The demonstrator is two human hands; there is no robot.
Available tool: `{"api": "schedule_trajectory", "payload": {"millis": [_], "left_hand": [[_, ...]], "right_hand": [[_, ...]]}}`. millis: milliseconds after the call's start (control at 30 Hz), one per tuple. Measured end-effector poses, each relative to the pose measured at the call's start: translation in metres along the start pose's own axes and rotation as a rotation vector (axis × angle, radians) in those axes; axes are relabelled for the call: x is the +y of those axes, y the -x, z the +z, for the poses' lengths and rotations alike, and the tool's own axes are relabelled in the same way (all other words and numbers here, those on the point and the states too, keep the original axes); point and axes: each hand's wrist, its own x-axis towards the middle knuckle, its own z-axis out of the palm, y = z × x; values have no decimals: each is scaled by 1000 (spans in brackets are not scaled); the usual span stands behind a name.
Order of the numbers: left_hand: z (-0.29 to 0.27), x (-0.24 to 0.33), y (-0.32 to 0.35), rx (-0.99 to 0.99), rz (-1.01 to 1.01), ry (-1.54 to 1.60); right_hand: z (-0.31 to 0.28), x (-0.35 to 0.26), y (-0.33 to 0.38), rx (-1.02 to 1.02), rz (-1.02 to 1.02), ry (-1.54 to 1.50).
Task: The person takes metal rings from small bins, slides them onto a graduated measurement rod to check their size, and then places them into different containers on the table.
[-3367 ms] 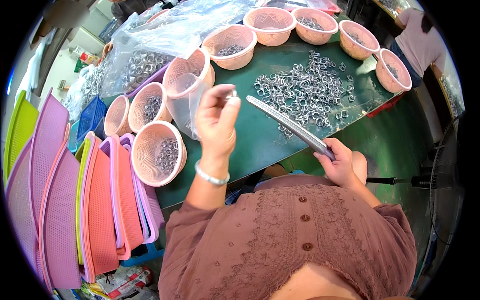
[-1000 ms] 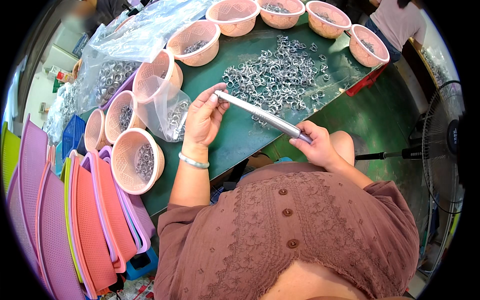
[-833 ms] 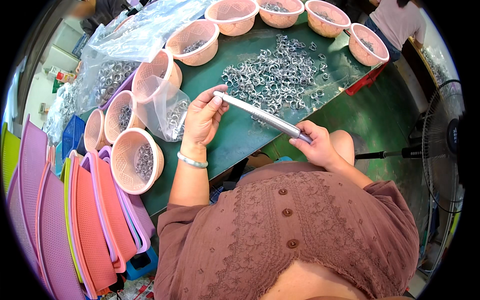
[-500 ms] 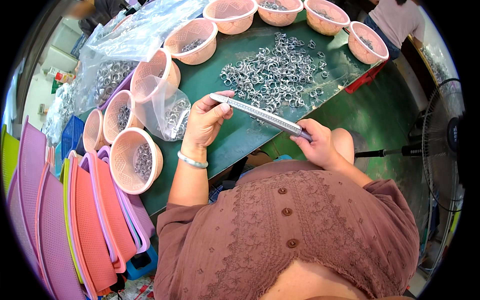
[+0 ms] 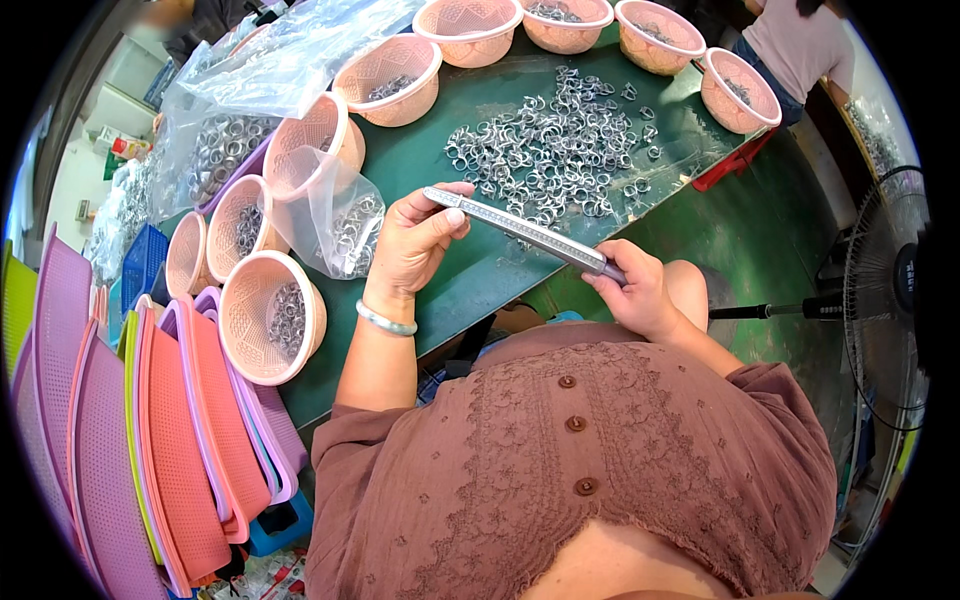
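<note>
Both hands are on a long tapered metal rod (image 5: 525, 232), the kind of graduated stick used for sizing rings. It slants from upper left to lower right above the near edge of the green surface (image 5: 440, 160).

Left hand (image 5: 418, 245): closed on the thin end, thumb along the top, fingers curled beneath. A pale bangle sits on that wrist.

Right hand (image 5: 635, 292): closed around the thick dark handle end, held close to the body.

Rod position: it bridges the two hands and touches nothing else. Its thin tip points toward the clear plastic bag of rings (image 5: 335, 215), which is draped from a pink basket (image 5: 305, 140). The loose heap of silver rings (image 5: 555, 140) lies just beyond the rod, further across the surface.

Doing this step well, by my reading: keep the handle end steady in the right hand and let the left do the fine work at the tip. Hold the taper clear of the heap so no stray ring snags. Whether a ring sits on the rod now is too small to tell.

More pink baskets (image 5: 270, 315) holding rings stand to the left, and flat coloured trays (image 5: 150, 450) are stacked beside them.
</note>
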Motion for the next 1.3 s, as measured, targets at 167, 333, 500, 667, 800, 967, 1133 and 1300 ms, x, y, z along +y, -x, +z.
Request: {"api": "schedule_trajectory", "payload": {"millis": [167, 333, 500, 667, 800, 967, 1133, 1300], "left_hand": [[3, 0, -1, -10, -2, 1], [9, -1, 1, 57, 50, -69], [17, 24, 8, 293, 298, 30], [20, 91, 37, 858, 921, -767], [-5, 159, 59, 1354, 716, -2067], [8, 132, 39, 981, 807, -2057], [37, 44, 1, 416, 566, -1608], [7, -11, -35, 349, 222, -1735]], "right_hand": [[0, 0, 2, -5, 12, 4], [2, -1, 1, 6, 19, 1], [0, -7, -2, -22, 10, -41], [-2, -4, -1, -12, -29, -94], [-1, -8, -4, -31, -7, -101], [0, -4, -2, 14, 59, -153], [-2, 0, -1, 49, 134, -232], [-7, 6, 4, 94, 166, -260]]}}
